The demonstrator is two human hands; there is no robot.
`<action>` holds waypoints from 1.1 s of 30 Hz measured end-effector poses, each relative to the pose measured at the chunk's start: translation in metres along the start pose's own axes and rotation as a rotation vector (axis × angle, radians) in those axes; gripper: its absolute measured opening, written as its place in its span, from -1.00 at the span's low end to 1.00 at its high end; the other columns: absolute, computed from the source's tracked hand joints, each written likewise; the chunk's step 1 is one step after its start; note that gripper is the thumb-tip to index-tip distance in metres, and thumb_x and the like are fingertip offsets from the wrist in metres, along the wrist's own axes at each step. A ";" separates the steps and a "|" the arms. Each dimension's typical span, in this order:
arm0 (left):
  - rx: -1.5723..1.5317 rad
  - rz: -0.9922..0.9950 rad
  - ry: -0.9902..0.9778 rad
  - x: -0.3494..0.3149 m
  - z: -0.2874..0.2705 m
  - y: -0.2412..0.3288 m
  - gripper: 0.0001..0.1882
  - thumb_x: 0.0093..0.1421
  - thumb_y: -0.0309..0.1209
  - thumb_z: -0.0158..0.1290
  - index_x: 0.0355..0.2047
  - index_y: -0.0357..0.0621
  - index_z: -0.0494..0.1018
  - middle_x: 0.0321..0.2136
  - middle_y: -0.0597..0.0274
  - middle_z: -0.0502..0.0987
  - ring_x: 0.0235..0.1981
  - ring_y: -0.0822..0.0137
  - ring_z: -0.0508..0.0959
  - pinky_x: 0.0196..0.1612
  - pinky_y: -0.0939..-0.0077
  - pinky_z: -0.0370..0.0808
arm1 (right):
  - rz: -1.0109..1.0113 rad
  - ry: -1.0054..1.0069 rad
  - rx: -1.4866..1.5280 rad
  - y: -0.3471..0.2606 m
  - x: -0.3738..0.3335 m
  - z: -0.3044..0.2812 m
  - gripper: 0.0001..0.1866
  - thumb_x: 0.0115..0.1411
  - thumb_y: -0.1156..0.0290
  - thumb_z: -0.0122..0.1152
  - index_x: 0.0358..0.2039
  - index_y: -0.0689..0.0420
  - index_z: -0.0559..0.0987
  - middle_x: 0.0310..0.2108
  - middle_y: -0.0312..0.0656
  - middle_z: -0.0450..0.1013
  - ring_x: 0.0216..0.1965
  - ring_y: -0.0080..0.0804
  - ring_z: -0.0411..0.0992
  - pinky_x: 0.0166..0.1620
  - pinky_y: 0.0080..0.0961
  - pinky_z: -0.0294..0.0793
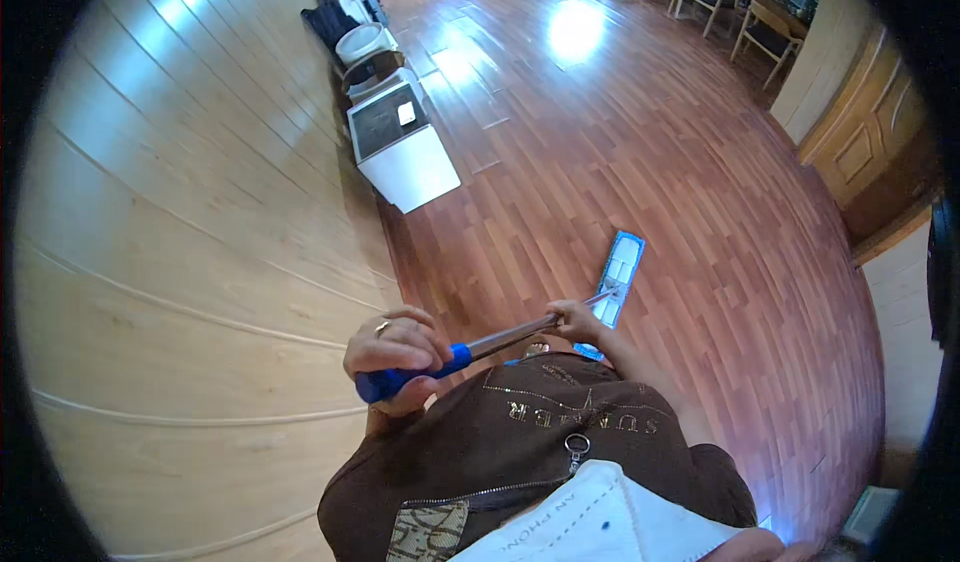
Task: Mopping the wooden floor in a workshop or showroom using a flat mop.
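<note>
A flat mop crosses in front of my body at a slant. Its blue grip [459, 356] is wrapped by the fingers of my left hand [400, 347], which wears a ring. Further down, my right hand [574, 321] is closed round the metal pole [508, 337]. The mop head [622, 262], a long white plate with a blue pad edge, lies on the wooden floor [530, 227] just beyond my right hand. Part of a foot [539, 347] shows below the pole.
Along the pale panelled wall [200, 262] on the left stands a white box-shaped appliance [410, 172] with a small white item on top. Buckets and dark bags [330, 22] are behind it. Chairs [765, 42] and a table are at the far right, near a wooden door [870, 132].
</note>
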State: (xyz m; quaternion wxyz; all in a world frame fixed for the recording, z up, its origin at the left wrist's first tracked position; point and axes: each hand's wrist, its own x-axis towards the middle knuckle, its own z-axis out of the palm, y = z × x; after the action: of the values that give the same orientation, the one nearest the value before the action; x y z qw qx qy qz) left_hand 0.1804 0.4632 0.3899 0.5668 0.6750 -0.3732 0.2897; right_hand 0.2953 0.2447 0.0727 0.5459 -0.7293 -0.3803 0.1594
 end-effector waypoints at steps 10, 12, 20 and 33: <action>-0.196 0.165 -0.179 0.033 -0.021 -0.061 -0.72 0.11 -0.21 0.16 -0.41 -0.09 0.33 -0.66 0.22 0.47 -0.67 0.29 0.51 -0.48 0.31 0.43 | 0.067 0.311 -0.198 0.009 0.011 0.001 -0.84 -0.12 0.40 0.19 -0.50 0.15 0.45 -0.53 0.02 0.38 -0.43 0.09 0.38 -0.39 -0.09 0.31; -0.301 0.162 -0.290 0.046 -0.017 -0.088 -0.74 0.13 -0.23 0.12 -0.37 -0.10 0.32 -0.62 0.24 0.44 -0.64 0.29 0.49 -0.44 0.28 0.39 | 0.252 0.427 -0.212 -0.004 0.003 -0.013 -0.88 -0.14 0.43 0.16 -0.51 0.10 0.48 -0.52 -0.03 0.44 -0.40 0.06 0.43 -0.35 -0.09 0.37; -0.701 0.224 -0.779 0.100 0.049 -0.195 -0.74 0.08 -0.27 0.18 -0.35 -0.14 0.39 -0.49 0.17 0.52 -0.45 0.21 0.59 -0.33 0.24 0.43 | 0.665 0.865 -0.406 0.013 -0.071 -0.028 -0.93 -0.18 0.42 0.19 -0.61 0.00 0.47 -0.58 -0.12 0.47 -0.41 0.01 0.46 -0.28 -0.09 0.42; -1.098 0.034 -1.164 0.131 0.192 -0.196 -0.71 0.05 -0.16 0.26 -0.49 -0.09 0.49 -0.52 0.21 0.56 -0.38 0.23 0.63 -0.17 0.27 0.43 | 1.027 1.472 -0.450 -0.055 -0.181 0.044 -0.90 -0.27 0.44 0.17 -0.65 0.10 0.46 -0.61 -0.09 0.42 -0.45 -0.01 0.43 -0.37 -0.17 0.42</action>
State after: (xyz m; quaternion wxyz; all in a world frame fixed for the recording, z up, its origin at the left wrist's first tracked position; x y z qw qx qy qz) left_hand 0.4100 0.2677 0.3523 0.5279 0.3367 -0.7087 -0.3252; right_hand 0.1259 0.1486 0.0745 0.3576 -0.8148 0.4105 -0.1992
